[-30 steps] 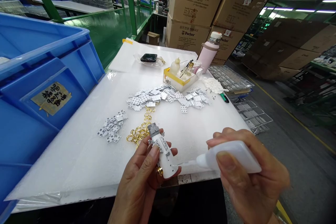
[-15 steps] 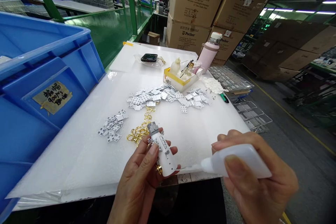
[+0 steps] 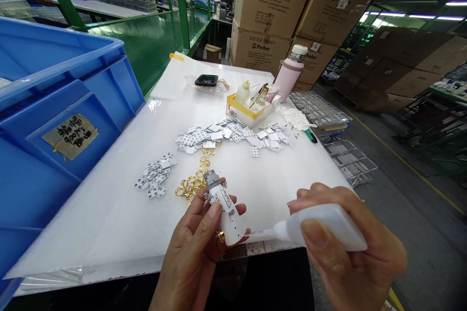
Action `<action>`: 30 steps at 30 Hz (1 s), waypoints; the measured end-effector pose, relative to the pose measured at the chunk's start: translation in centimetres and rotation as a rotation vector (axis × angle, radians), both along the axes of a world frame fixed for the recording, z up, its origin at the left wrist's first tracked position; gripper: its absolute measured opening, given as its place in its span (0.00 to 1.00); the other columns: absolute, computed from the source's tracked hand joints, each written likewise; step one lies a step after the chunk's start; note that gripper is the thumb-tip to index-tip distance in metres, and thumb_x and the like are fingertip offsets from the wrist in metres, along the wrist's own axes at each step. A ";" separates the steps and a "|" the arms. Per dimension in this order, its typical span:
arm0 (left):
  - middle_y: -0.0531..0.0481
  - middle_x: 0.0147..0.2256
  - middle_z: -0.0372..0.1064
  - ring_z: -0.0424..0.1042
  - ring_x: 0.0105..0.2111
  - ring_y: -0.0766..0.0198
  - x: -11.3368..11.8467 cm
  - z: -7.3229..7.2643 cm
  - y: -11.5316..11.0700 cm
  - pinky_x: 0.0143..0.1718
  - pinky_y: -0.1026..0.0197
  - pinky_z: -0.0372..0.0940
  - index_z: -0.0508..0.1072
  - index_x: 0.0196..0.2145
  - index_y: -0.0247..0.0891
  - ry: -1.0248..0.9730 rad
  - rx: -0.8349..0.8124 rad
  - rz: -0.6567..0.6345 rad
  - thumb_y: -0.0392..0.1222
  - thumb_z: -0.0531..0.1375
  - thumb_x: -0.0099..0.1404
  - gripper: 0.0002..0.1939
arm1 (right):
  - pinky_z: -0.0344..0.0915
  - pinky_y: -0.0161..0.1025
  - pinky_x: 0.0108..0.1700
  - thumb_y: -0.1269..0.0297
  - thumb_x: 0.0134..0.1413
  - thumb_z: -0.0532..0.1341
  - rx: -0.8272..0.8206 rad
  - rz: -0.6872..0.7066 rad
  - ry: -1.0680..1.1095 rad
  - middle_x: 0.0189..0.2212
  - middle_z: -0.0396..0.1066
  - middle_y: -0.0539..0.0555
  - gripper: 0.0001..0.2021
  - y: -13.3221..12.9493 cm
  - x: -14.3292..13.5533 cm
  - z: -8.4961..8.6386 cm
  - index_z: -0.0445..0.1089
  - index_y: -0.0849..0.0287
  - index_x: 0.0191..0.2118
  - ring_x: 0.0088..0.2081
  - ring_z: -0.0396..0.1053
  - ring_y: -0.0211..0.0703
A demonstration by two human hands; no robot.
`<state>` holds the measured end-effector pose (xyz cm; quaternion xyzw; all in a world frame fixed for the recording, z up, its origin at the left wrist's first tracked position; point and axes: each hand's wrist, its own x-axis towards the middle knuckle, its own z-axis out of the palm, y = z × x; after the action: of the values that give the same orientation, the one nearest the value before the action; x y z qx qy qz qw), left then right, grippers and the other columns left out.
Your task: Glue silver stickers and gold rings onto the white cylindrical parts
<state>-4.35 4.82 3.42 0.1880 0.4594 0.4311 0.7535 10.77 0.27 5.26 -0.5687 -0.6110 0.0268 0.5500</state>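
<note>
My left hand (image 3: 199, 233) is closed around a white cylindrical model part (image 3: 230, 226) with a grey gridded end and grey lattice pieces on its side. A small gold fitting (image 3: 220, 236) shows at its lower left edge. In my right hand (image 3: 350, 243) is a white squeeze bottle of glue (image 3: 328, 226), tilted nearly flat, its thin nozzle pointing left at the part's near end. Whether the tip touches the part I cannot tell. Just beyond my left hand lie gold rings (image 3: 191, 185). Small grey-and-white square plates (image 3: 155, 175) lie to the left, with a larger pile (image 3: 215, 133) farther back.
A blue crate (image 3: 69, 107) stands along the left side. Toward the back are a yellow-edged tray (image 3: 251, 115) holding a small bottle and tools, a pink flask (image 3: 290, 74), crumpled tissue (image 3: 297, 118) and a black device (image 3: 206, 80). Wire racks (image 3: 346, 158) stand off the right edge.
My right hand and the glue bottle have moved slightly left and a little down. My left hand and the white part stay almost unchanged.
</note>
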 end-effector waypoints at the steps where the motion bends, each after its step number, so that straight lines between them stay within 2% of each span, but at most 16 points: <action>1: 0.43 0.39 0.78 0.76 0.40 0.54 0.0 0.0 0.0 0.34 0.58 0.74 0.71 0.57 0.41 0.004 0.009 -0.002 0.46 0.67 0.62 0.27 | 0.71 0.35 0.38 0.62 0.60 0.64 0.001 -0.006 -0.007 0.29 0.74 0.48 0.03 0.0 0.0 -0.1 0.73 0.54 0.38 0.34 0.73 0.40; 3: 0.43 0.41 0.78 0.75 0.42 0.54 0.0 -0.1 0.0 0.34 0.58 0.75 0.71 0.57 0.41 0.004 0.031 -0.011 0.46 0.67 0.61 0.27 | 0.70 0.36 0.39 0.61 0.60 0.65 0.006 -0.009 0.013 0.29 0.74 0.48 0.04 -0.1 0.0 -0.3 0.74 0.54 0.38 0.35 0.73 0.41; 6: 0.42 0.42 0.77 0.75 0.40 0.55 -0.2 -0.4 0.1 0.35 0.57 0.75 0.72 0.57 0.41 -0.021 0.032 -0.024 0.48 0.66 0.62 0.26 | 0.68 0.38 0.38 0.57 0.60 0.65 0.052 -0.024 0.164 0.27 0.72 0.49 0.07 0.0 0.0 -0.4 0.76 0.54 0.36 0.34 0.71 0.42; 10: 0.42 0.41 0.78 0.76 0.39 0.56 -0.8 -0.6 0.3 0.35 0.56 0.76 0.74 0.56 0.42 -0.145 0.010 -0.035 0.42 0.64 0.65 0.22 | 0.65 0.39 0.35 0.56 0.60 0.64 0.167 -0.039 0.338 0.24 0.68 0.49 0.10 0.3 0.1 -0.3 0.77 0.56 0.33 0.31 0.67 0.42; 14: 0.41 0.43 0.78 0.77 0.44 0.52 -1.3 -0.7 0.2 0.36 0.53 0.77 0.75 0.56 0.43 -0.248 0.034 -0.050 0.38 0.62 0.66 0.20 | 0.65 0.40 0.34 0.58 0.61 0.64 0.127 -0.031 0.299 0.26 0.69 0.50 0.08 0.5 0.1 -0.4 0.76 0.55 0.35 0.32 0.68 0.42; 17: 0.42 0.42 0.79 0.77 0.42 0.52 -1.3 -0.9 0.1 0.35 0.54 0.77 0.76 0.55 0.42 -0.281 0.068 -0.059 0.36 0.62 0.65 0.20 | 0.65 0.39 0.35 0.59 0.62 0.63 0.081 -0.010 0.282 0.29 0.71 0.50 0.07 0.6 -0.2 -0.6 0.75 0.54 0.36 0.34 0.68 0.42; 24: 0.40 0.43 0.79 0.77 0.42 0.51 -1.2 -1.0 0.1 0.34 0.55 0.77 0.76 0.55 0.42 -0.268 -0.007 -0.045 0.38 0.62 0.65 0.20 | 0.64 0.37 0.36 0.61 0.63 0.63 0.075 0.052 0.266 0.31 0.70 0.50 0.05 0.7 -0.4 -0.7 0.75 0.55 0.38 0.34 0.66 0.40; 30: 0.40 0.43 0.79 0.77 0.43 0.50 -1.3 -1.1 0.0 0.34 0.54 0.77 0.77 0.54 0.42 -0.264 -0.004 -0.045 0.39 0.62 0.65 0.20 | 0.64 0.39 0.35 0.59 0.62 0.64 0.055 0.006 0.257 0.30 0.71 0.50 0.06 0.9 -0.2 -0.5 0.76 0.54 0.37 0.33 0.67 0.41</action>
<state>-5.66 4.79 2.28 0.1382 0.3529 0.4341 0.8173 10.55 1.22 4.71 -0.5437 -0.5375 0.0844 0.6391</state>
